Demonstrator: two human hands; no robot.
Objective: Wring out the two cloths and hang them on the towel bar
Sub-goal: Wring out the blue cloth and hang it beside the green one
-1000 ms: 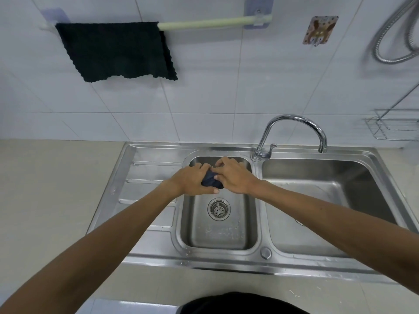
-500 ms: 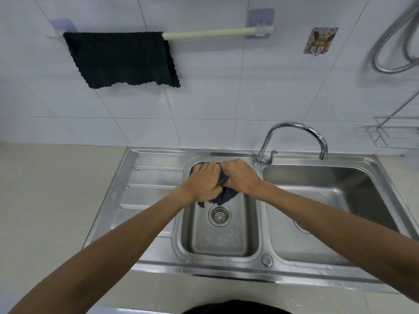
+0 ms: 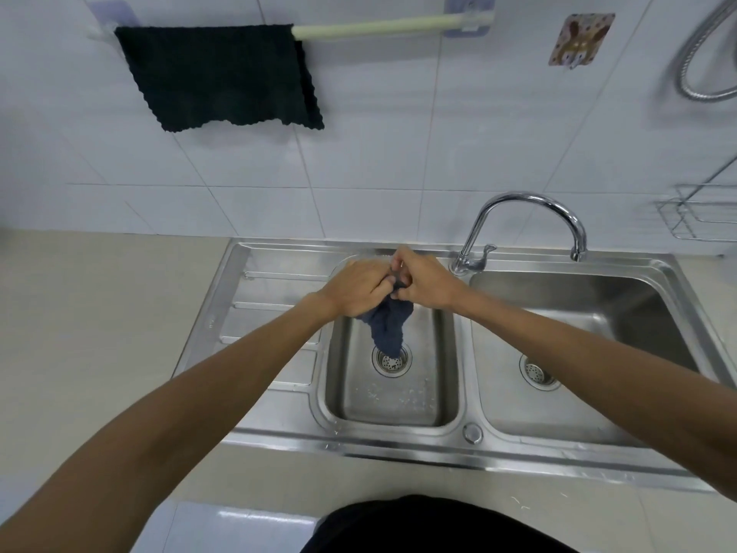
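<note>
**Blue cloth gripped over the left basin, dark cloth on the bar**

While both forearms are stretched forward from the bottom corners, the hands are met above the far rim of the left basin (image 3: 448,409). The left hand (image 3: 355,287) is clenched on the top of the blue-grey cloth (image 3: 387,327), and the right hand (image 3: 424,281) is pinched onto the same bunched top, fingertips touching those of the left. The cloth is held crumpled and hangs down from the two grips, its lowest point seen just above the left drain (image 3: 393,361); whether they touch cannot be told. Water droplets are seen scattered on the basin floor at six o'clock from that drain. At three o'clock from the hands, the right basin (image 3: 598,305) is seen, with the faucet (image 3: 530,221) arched behind it. Farther out, at eleven o'clock on the tiled wall (image 3: 399,133), the dark cloth (image 3: 217,75) is draped over the left end of the towel bar (image 3: 383,25), its right half left bare.
</note>
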